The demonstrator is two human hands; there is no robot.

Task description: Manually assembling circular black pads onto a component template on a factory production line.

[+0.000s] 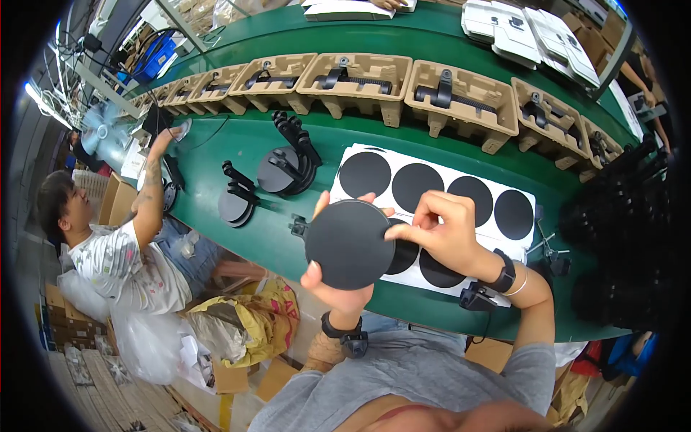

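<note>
My left hand grips a black round base from below, its broad flat face turned toward me. A small black bracket sticks out past the base's left edge. At the opposite edge, my right hand has its thumb against the rim with the other fingers curled in; exactly what they pinch is hard to see. Beneath and beyond this hand lies a white sheet carrying several black round pads. My hands and the base cover some of the pads.
Black round-based stands are grouped left of centre on the green table. Brown moulded trays holding black parts line the far side. Dark parts crowd the right end. A co-worker reaches over the table at left.
</note>
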